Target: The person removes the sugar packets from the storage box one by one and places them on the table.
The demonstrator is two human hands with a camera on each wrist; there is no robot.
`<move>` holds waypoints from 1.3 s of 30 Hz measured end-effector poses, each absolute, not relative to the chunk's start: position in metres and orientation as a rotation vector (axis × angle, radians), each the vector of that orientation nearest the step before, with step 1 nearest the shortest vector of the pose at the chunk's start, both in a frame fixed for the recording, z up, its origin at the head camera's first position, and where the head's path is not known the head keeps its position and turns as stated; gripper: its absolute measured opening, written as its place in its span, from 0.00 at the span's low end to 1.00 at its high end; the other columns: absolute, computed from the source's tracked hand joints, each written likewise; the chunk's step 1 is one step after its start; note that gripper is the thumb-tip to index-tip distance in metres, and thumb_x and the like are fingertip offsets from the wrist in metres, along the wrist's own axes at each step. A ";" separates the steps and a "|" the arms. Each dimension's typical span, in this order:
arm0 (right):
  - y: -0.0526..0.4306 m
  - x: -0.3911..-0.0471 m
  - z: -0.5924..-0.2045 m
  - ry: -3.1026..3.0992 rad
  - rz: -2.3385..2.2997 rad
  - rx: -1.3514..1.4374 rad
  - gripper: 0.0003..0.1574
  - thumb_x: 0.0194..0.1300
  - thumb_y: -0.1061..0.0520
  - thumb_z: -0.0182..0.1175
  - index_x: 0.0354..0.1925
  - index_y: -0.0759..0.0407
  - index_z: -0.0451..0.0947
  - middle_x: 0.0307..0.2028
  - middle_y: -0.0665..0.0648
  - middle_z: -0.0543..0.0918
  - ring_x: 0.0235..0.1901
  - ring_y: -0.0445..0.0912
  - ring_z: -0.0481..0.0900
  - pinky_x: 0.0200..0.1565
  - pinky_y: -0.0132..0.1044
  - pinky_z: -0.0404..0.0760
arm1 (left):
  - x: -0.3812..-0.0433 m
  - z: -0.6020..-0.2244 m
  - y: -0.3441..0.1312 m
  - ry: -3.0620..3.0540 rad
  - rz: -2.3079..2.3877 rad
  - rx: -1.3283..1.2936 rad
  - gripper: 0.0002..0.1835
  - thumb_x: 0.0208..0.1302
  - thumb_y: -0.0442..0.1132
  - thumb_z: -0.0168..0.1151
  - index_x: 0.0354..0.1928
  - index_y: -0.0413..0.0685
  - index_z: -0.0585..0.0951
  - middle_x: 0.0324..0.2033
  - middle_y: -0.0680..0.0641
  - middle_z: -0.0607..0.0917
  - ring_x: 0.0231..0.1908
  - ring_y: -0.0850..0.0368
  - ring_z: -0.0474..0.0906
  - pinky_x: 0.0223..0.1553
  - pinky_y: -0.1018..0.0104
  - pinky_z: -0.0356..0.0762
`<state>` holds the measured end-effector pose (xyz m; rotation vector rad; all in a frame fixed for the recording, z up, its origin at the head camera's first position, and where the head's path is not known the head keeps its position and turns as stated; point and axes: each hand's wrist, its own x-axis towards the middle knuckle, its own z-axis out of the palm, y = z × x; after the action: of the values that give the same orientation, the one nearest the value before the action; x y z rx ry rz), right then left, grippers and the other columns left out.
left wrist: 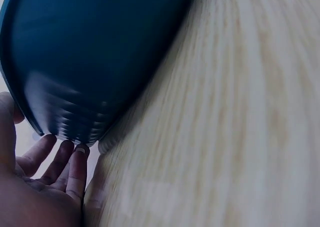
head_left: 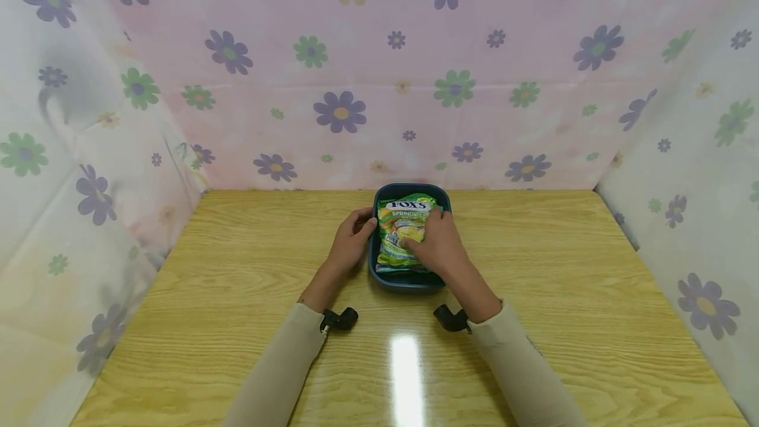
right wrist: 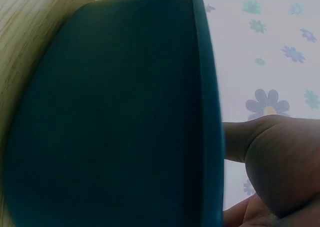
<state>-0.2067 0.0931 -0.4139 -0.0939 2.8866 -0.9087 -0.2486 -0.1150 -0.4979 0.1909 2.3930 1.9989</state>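
A dark teal plastic bin (head_left: 409,287) stands on the table, holding a green bag of FOX'S candy (head_left: 394,226) with its printed front facing up. My right hand (head_left: 440,242) reaches over the bin's right side and grips the bag, thumb on its front and fingers toward its upper right edge. The fingertips there are partly hidden. At the left wall, my left hand (head_left: 351,237) holds the bin, its thumb at the rim and its fingers (left wrist: 75,174) against the outside. In the right wrist view, the bin's wall (right wrist: 115,112) hides the bag.
The wood-grain table (head_left: 249,295) extends to both sides and in front of the bin. A flowered cloth (head_left: 379,71) hangs right behind the table's far edge and along both sides. Small black wrist cameras (head_left: 344,319) sit on both wrists.
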 end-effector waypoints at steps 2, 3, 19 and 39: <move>0.093 -0.206 -0.414 2.888 -0.906 -0.086 0.67 0.71 0.42 0.71 0.79 0.80 0.45 0.75 0.83 0.57 0.72 0.72 0.66 0.65 0.60 0.76 | -0.249 -0.498 -0.115 2.394 2.002 0.189 0.24 0.83 0.45 0.56 0.73 0.41 0.74 0.67 0.39 0.78 0.64 0.43 0.76 0.67 0.48 0.72; 0.092 -0.206 -0.414 2.889 -0.906 -0.082 0.67 0.70 0.41 0.72 0.80 0.80 0.45 0.75 0.83 0.57 0.72 0.72 0.66 0.65 0.60 0.76 | -0.249 -0.499 -0.115 2.392 2.005 0.192 0.25 0.83 0.45 0.56 0.73 0.40 0.73 0.67 0.38 0.78 0.64 0.43 0.76 0.67 0.48 0.72; 0.092 -0.209 -0.416 2.945 -0.963 0.030 0.80 0.62 0.38 0.78 0.81 0.78 0.37 0.76 0.82 0.55 0.75 0.73 0.60 0.70 0.62 0.71 | -0.246 -0.498 -0.115 2.335 2.051 0.162 0.25 0.83 0.46 0.56 0.73 0.41 0.74 0.67 0.39 0.78 0.65 0.44 0.76 0.65 0.49 0.75; 0.108 -0.214 -0.425 2.655 -1.370 0.058 0.65 0.66 0.46 0.76 0.80 0.75 0.49 0.71 0.76 0.69 0.67 0.68 0.73 0.64 0.61 0.77 | -0.246 -0.500 -0.115 2.330 2.041 0.181 0.28 0.84 0.44 0.55 0.76 0.35 0.69 0.70 0.33 0.74 0.66 0.38 0.73 0.66 0.49 0.71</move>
<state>-0.2141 0.1077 -0.4246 0.0576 2.6554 -1.3703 -0.2460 -0.1148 -0.5001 0.1806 2.3297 2.0412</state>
